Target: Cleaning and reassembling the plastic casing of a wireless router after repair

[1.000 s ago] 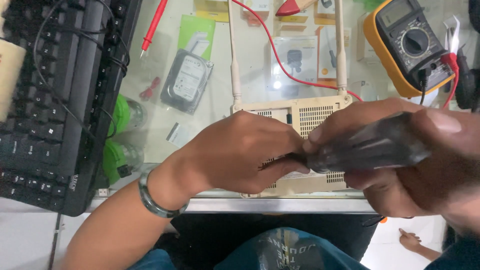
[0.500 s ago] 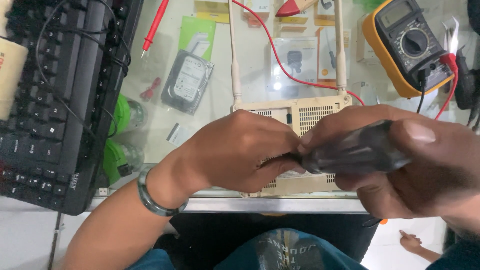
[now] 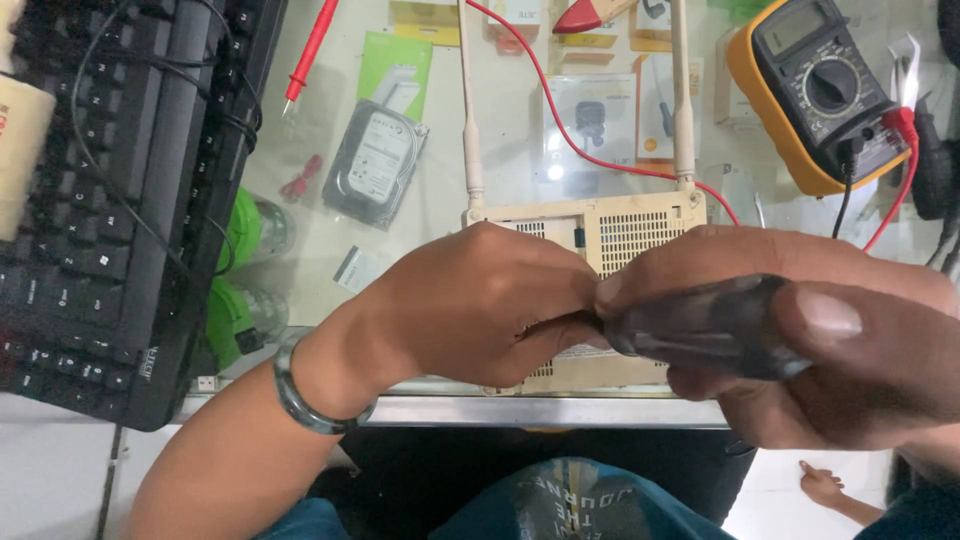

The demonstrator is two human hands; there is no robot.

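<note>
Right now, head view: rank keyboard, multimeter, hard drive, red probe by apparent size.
1. keyboard, partly cut off
2. multimeter
3. hard drive, under the glass, so farther away
4. red probe, thinnest though long

I have one view only, from the camera on the person's head. It looks almost straight down over the near edge of the glass bench (image 3: 450,200). It sits very close: the right hand (image 3: 820,350) fills the lower right, large and soft-focused, and the left hand (image 3: 480,305) meets it at centre.
</note>
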